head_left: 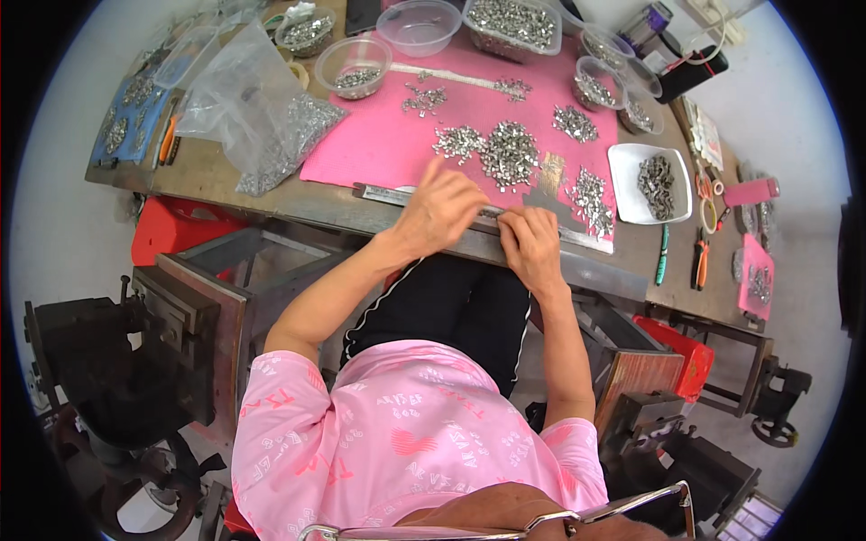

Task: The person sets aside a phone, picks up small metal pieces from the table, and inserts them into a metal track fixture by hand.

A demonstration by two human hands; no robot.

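Along the front edge of the pink mat lies a narrow metal strip [383, 194], partly covered by my hands. My left hand [442, 209] is just above it, fingers curled and slightly blurred; anything within them is too small or hidden to name. My right hand [534, 245] rests at the table's front edge, its fingers bent down and pressed together at the strip, with their tips hidden. Just beyond my hands is a large pile of small shiny metal pieces [510, 155], with a looser pile [458, 142] at its left and another [591, 200] at its right.
Clear plastic tubs [354, 70] and a full tub [512, 32] line the back. A plastic bag of metal pieces [298, 135] lies left. On the right are a white tray [622, 171], a green pen [663, 255] and orange-handled pliers [700, 261]. Machines [135, 352] flank me below.
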